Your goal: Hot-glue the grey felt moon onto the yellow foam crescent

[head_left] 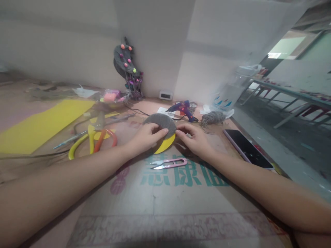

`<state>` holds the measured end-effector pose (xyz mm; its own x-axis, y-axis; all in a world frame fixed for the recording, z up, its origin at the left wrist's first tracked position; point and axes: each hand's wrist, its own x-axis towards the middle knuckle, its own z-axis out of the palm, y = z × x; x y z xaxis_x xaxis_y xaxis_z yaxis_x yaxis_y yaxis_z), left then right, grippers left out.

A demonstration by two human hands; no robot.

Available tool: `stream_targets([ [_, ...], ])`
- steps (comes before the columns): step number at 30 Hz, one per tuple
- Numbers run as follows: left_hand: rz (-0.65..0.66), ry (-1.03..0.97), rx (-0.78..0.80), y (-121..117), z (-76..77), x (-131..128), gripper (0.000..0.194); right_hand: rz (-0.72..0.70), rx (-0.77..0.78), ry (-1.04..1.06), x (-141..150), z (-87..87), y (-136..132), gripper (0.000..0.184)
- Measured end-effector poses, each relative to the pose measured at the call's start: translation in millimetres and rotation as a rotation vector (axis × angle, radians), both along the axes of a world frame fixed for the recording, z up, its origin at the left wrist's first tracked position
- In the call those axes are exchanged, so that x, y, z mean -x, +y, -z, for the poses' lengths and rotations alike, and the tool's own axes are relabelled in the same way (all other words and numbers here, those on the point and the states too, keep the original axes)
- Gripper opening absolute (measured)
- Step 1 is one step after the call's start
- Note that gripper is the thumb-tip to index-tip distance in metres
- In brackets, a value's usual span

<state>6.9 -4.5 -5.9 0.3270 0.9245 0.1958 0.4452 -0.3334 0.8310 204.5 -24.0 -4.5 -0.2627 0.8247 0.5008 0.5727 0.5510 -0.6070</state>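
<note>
Grey yarn covers most of a rounded yellow cutout (166, 144), whose bare yellow part shows at the lower edge. My left hand (151, 136) is closed on it, thumb lying on top of the grey yarn. At its right edge my right hand (192, 137) has thumb and fingers pinched together; whether a strand of yarn lies between them is too blurred to tell. Just below, pink-handled thread snips (172, 163) rest on the printed cardboard (155, 199). A ball of grey yarn (213, 118) sits beyond my right hand.
A blue glue gun (183, 110) with a red light lies behind the cutout. Orange-and-yellow-handled pliers (93, 141) and a yellow sheet (46, 125) are left; a phone (248, 148) and jug (227, 89) right. A grey crescent ornament (125, 62) leans on the wall.
</note>
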Motion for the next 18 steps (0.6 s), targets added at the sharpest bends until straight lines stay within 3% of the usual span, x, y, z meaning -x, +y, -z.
stream_targets([
  [6,-0.017,-0.015,-0.040,2.4,0.9,0.3,0.038,-0.058,0.035,0.136,-4.4,3.6,2.5,0.028],
  [11,-0.042,-0.029,-0.035,5.5,3.0,1.6,0.041,0.047,-0.051,0.258,-5.5,5.5,6.7,0.026],
  [14,-0.051,-0.054,-0.035,7.1,2.9,2.2,0.041,0.094,-0.153,0.250,-5.2,4.9,6.0,0.024],
  [18,-0.088,-0.062,-0.047,7.4,-0.2,2.4,0.039,0.077,-0.123,0.159,-4.7,2.7,0.5,0.015],
])
